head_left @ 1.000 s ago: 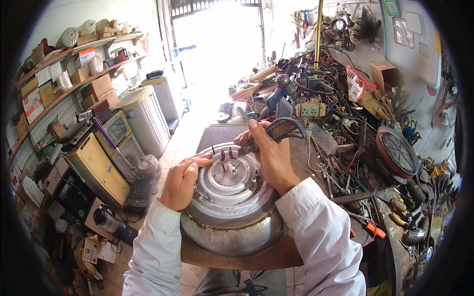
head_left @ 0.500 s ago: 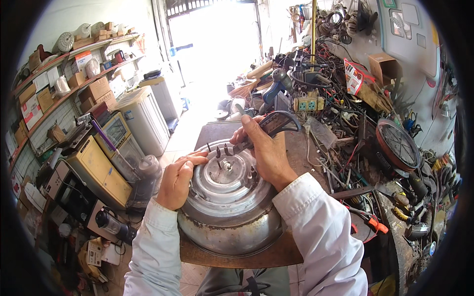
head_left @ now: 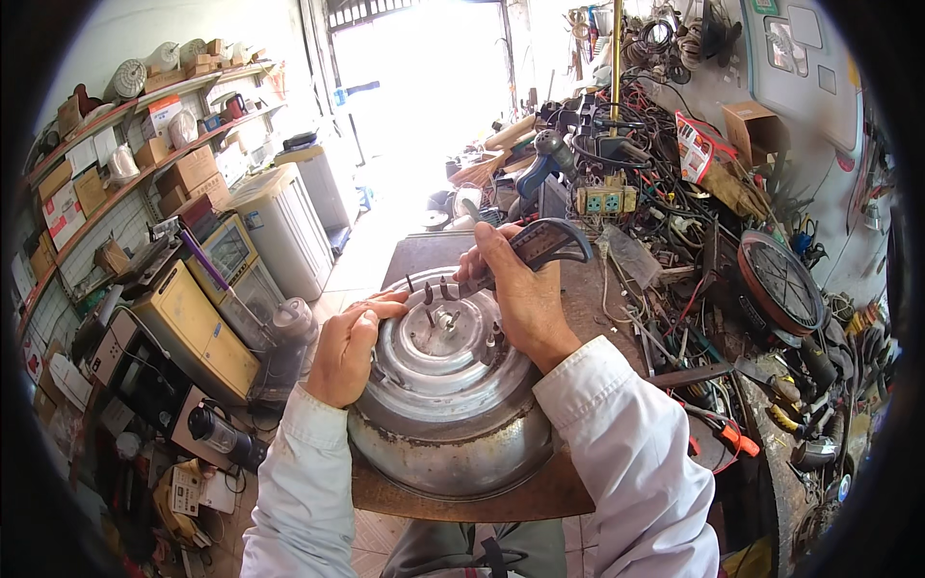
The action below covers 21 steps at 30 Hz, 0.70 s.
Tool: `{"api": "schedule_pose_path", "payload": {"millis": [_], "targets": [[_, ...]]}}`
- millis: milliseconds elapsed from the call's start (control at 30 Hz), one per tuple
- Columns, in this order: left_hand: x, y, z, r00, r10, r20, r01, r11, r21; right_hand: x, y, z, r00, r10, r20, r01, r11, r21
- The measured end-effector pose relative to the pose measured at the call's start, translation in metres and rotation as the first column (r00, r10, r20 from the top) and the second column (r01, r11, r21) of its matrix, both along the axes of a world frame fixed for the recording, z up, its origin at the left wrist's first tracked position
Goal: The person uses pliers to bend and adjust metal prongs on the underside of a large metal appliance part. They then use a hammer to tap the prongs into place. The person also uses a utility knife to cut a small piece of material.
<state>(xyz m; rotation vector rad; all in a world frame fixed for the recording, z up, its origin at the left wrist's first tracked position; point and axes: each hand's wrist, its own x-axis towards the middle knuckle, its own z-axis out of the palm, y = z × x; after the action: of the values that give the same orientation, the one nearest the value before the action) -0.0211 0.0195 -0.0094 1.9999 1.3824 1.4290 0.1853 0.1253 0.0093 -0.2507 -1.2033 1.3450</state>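
In front of me, a round, worn metal vessel [head_left: 451, 451] shows a stepped top with concentric rings and rust along its seam. Several dark upright prongs [head_left: 429, 294] stand near the middle of that top. My left hand [head_left: 349, 352] lies along the vessel's left edge, its fingers stretched over the top and touching it. My right hand [head_left: 525, 299] is closed around a dark-handled, pliers-like tool [head_left: 544, 241] with a looped end pointing up and right. The tool's front end is beside the prongs; my fingers partly hide it, so its exact contact cannot be seen.
The vessel rests on a brown board [head_left: 540, 503]. To the right, tangled cables, hand tools and a round fan-like part [head_left: 779, 284] crowd a bench. Cabinets [head_left: 193, 332] and loaded shelves [head_left: 145, 173] line the left side. A bright doorway [head_left: 419, 116] lies ahead.
The whole view has shifted slightly. Both hands keep nearly the same place on the vessel, and the tool stays in my right hand beside the prongs.
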Motion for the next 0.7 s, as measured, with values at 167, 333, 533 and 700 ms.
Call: {"api": "schedule_pose_path", "payload": {"millis": [167, 333, 533, 700], "targets": [[0.0037, -0.0007, 0.0026, 1.000, 0.012, 0.000, -0.012, 1.000, -0.010, 0.0013, -0.0023, 0.0020, 0.999, -0.029, 0.018, 0.029, 1.000, -0.007], [0.0049, -0.0011, 0.0034, 1.000, 0.017, -0.003, -0.017, 1.000, -0.002, 0.0007, -0.0062, 0.0007, 0.999, -0.035, -0.038, 0.034, 0.999, -0.020], [0.0073, -0.0022, 0.0041, 0.999, 0.031, -0.009, -0.031, 1.000, 0.003, -0.0008, -0.0066, 0.0010, 0.997, -0.054, -0.055, 0.052, 0.998, -0.038], [0.0082, -0.0021, 0.0042, 0.999, 0.038, -0.003, -0.038, 0.999, 0.006, 0.0008, -0.0057, 0.0001, 0.998, -0.051, -0.038, 0.050, 0.999, -0.016]]}}
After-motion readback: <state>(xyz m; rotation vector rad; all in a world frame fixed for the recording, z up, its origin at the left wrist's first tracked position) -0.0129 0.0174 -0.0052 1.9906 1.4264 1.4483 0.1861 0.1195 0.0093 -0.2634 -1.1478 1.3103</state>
